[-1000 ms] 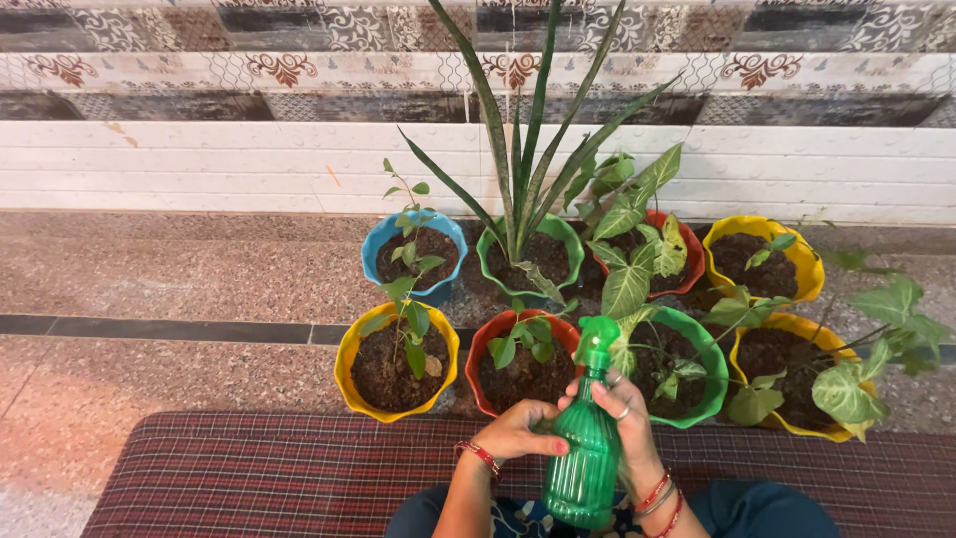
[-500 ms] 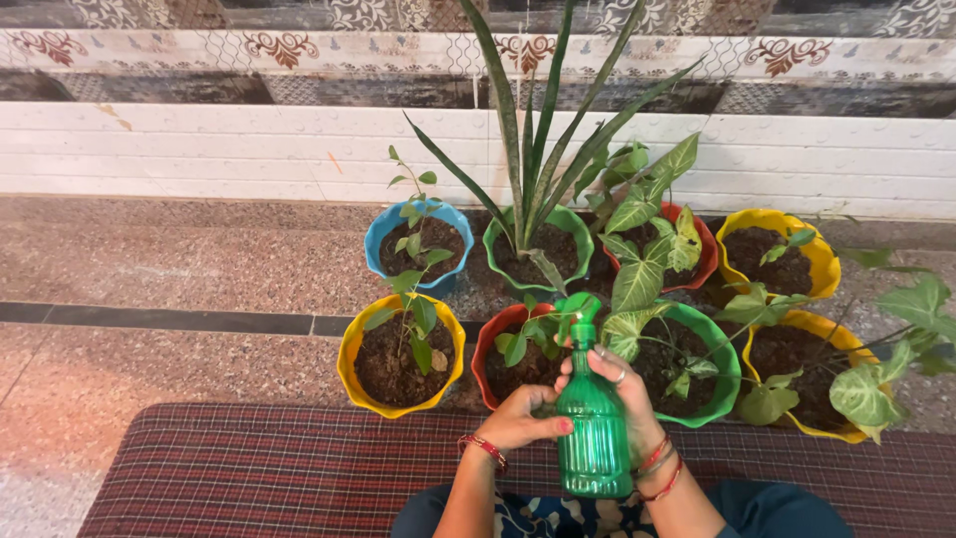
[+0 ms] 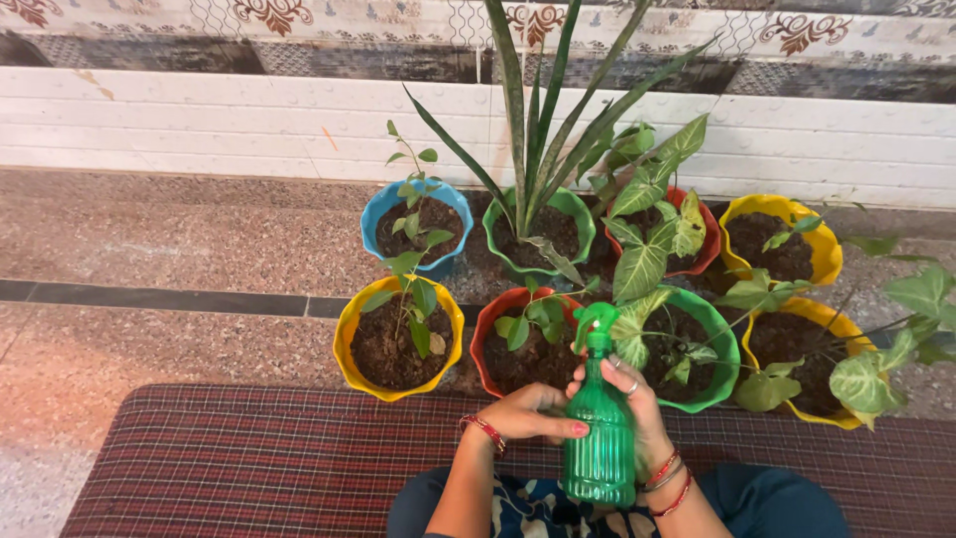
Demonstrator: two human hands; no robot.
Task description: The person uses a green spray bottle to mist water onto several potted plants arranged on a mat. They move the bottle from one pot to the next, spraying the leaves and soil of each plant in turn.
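Note:
A green ribbed spray bottle (image 3: 598, 438) stands upright in front of me, its nozzle near the red pot (image 3: 491, 334). My right hand (image 3: 638, 408) is wrapped around the bottle's neck from the right. My left hand (image 3: 530, 411) rests against its left side with fingers curled toward it. Both wrists wear red bangles. The nozzle points toward the small plant in the red pot.
Several coloured pots with plants stand on the stone floor: a yellow pot (image 3: 348, 334), a blue pot (image 3: 379, 204), a green pot with tall sword leaves (image 3: 580, 211), another green pot (image 3: 725, 334) and yellow pots at right (image 3: 829, 249). A striped red mat (image 3: 249, 458) lies under me; a white wall (image 3: 199, 120) runs behind.
The bottle has shifted slightly left and more upright, and my view has tilted down a little. Both hands stayed on the bottle.

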